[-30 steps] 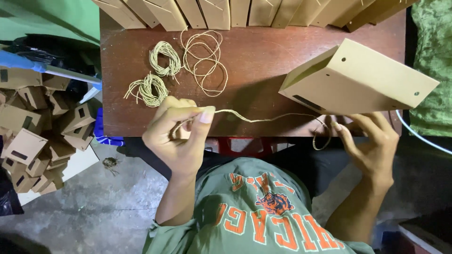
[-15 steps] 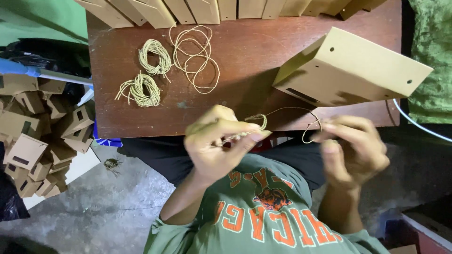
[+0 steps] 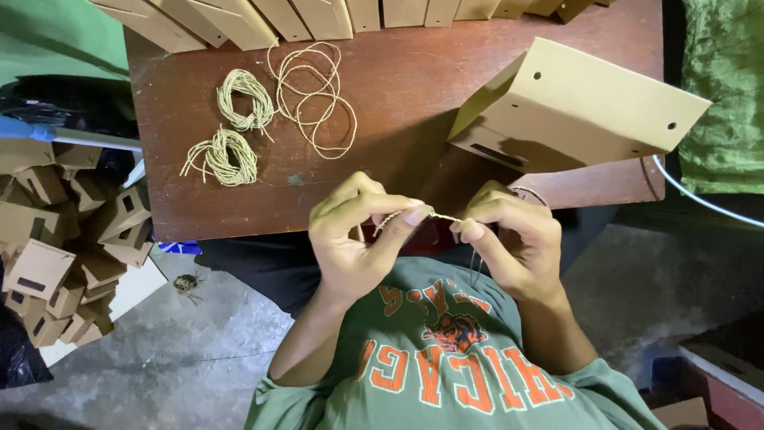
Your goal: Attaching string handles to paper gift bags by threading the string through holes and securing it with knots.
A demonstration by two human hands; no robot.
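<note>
Currently both hands are up off the wooden table [image 3: 398,87], close to the chest, working one short length of twine [image 3: 442,216]. The view is flipped, so the hand on the picture's left is the person's right hand [image 3: 358,239] and the one on the picture's right is the left hand [image 3: 509,239]. Right hand: thumb and forefinger pinched shut on the twine's left end. Left hand: fingertips closed on the right end, with a slack loop of the same twine trailing over its back and down past the wrist. Key relation: the taut stretch runs left-right between the two pinches, roughly level, with its long axis parallel to the table's near edge. The hands are near each other but not touching, only a short bare span between them, so neither is nearer; both are already on it. Elsewhere: a folded cardboard box [image 3: 573,107] with small punched holes sits tilted at the table's right, far from the grips. Two tight twine bundles [image 3: 231,131] and a looser coil of twine [image 3: 314,95] lie on the table's left half, untouched. A row of cardboard pieces [image 3: 318,16] lines the far edge. A pile of small cardboard boxes [image 3: 64,239] sits on the floor at left. Green cloth [image 3: 720,87] at far right.
</note>
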